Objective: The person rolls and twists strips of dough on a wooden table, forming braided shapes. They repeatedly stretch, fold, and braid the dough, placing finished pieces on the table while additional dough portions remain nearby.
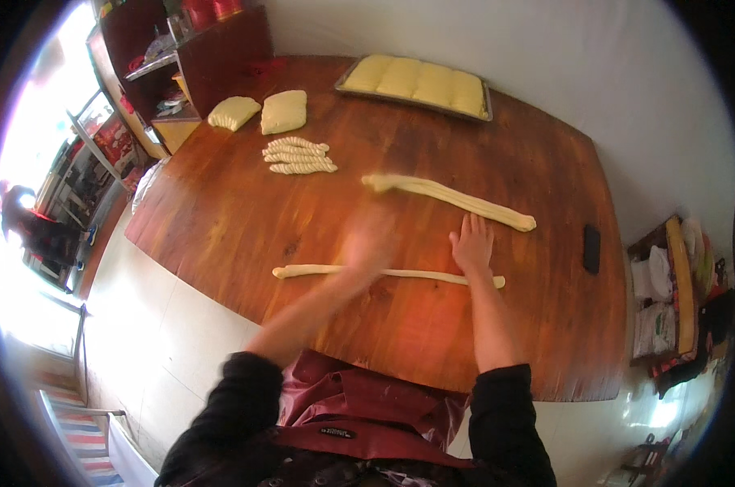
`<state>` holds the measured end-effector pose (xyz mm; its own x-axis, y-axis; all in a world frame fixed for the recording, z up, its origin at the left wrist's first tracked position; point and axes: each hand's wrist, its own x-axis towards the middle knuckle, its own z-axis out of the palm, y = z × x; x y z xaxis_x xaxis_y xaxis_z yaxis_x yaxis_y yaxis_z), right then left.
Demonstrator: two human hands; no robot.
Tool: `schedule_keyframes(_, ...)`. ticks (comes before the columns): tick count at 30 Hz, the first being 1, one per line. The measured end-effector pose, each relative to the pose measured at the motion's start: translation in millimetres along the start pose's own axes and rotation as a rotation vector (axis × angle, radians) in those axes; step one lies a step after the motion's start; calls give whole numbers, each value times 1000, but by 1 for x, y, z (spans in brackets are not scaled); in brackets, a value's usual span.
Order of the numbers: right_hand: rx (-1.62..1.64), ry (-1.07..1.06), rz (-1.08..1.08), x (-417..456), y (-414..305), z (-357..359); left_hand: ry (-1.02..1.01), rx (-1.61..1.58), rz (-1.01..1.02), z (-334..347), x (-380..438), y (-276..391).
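A bundle of long dough strips (452, 193) lies slanting across the wooden table before me. Nearer to me, a thin dough rope (422, 273) stretches from left to right, partly hidden under my left forearm and right wrist. My right hand (472, 245) is flat with fingers spread a little, its tips at the near edge of the strip bundle. Motion blurs my left hand (370, 237), which is over the table just beyond the thin rope; whether its fingers hold anything is unclear. Several short twisted dough pieces (299, 156) lie side by side farther left.
At the back stands a metal tray (413, 110) filled with puffy dough. Two dough slabs, one square (284, 112) and one scored at an edge (234, 113), sit back left. A black phone (591, 249) lies by the table's right edge. Shelves (659, 298) stand to the right; a person (42, 231) is far left.
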<state>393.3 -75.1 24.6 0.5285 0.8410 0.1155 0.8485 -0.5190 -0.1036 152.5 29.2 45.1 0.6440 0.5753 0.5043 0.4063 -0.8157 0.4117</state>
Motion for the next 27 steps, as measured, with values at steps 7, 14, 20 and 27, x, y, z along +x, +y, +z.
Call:
schedule_keyframes(7,-73,-119,-29,-216,-7,-14,-688,108,596,34,-73,107)
schedule_keyframes(14,-65,145,401,-148,51,-31,-567,337,170,32,-56,119)
schedule_keyframes(20,214,91,-86,-170,127,-17,-594,293,126,27,-32,70)
schedule_keyframes(27,-158,58,224,-267,118,-24,-420,309,-181,-57,-115,-8)
